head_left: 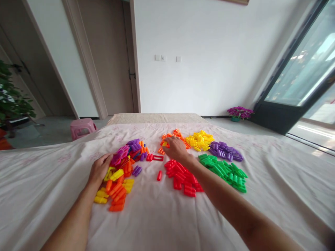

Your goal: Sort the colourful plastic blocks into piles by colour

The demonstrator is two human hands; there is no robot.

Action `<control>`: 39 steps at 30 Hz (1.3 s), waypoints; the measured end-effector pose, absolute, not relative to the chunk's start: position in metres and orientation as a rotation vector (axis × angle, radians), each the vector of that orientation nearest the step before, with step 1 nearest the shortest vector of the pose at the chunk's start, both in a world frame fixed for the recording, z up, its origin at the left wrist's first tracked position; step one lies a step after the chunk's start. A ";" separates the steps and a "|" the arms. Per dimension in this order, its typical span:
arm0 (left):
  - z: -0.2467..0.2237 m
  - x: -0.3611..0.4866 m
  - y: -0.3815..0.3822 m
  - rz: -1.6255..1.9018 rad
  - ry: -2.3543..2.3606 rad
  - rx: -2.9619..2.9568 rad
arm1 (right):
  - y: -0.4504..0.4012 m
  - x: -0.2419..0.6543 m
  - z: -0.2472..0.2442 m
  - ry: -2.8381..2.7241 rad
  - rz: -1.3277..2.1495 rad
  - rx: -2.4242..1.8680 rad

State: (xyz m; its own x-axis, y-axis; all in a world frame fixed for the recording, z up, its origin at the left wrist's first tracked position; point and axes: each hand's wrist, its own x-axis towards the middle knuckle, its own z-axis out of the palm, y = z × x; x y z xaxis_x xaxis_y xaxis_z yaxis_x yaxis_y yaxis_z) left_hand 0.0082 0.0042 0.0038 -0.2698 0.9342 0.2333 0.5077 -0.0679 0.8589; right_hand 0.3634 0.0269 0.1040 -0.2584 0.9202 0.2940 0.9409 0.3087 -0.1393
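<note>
Left hand (101,169) at a mixed heap (120,181), right hand (176,148) over the orange pile (176,132)

At the far side, a broad white wall (204,69). Across the near part, a pale, wrinkled cloth (146,223) with faint pink flowers. To the far left, a brown door (107,52); to the far right, a glass door (300,69). At the left edge, a leafy plant (13,94); beyond the cloth on the same side, a pink stool (83,128). Near the glass door, purple flowers (239,112) in a green pot.

On the cloth at left, the mixed heap: yellow and orange blocks near, magenta, purple and orange far. At right, piles by colour: green (225,172) near, red (181,177) to its left, purple (226,151) just beyond the green, yellow (201,140) farther left, then orange.

At the heap's left edge, the left hand, fingers bent against the magenta pieces (120,155); cannot tell whether gripping any. On the near left part of the orange pile, the right hand, fingers curled down, with a yellow piece (164,143) at the fingertips; cannot tell whether pinched.

Between heap and red pile, a red frame (158,158); nearer, a lone red block (159,175).
</note>
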 end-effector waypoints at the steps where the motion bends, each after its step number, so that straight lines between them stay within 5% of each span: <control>1: 0.004 0.008 0.004 1.294 1.775 1.531 | 0.033 0.385 0.106 -2.244 -0.133 -1.746; 9: 0.006 0.012 0.002 1.328 1.751 1.503 | 0.074 0.481 0.111 -1.944 -0.294 -2.194; 18: 0.011 0.015 -0.001 1.395 1.717 1.504 | 0.014 0.293 0.089 -2.569 0.192 -1.105; 39: 0.010 0.014 -0.001 1.375 1.563 1.489 | 0.023 0.224 0.059 -2.600 0.002 -1.034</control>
State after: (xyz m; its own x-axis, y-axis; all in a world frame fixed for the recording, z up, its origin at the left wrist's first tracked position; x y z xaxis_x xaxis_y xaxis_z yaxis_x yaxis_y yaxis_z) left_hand 0.0144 -0.0009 0.0103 -0.2142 0.9474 0.2378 0.3566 -0.1508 0.9220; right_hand 0.2239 0.0233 0.0586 -0.6761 0.6672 0.3126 0.6667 0.7346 -0.1260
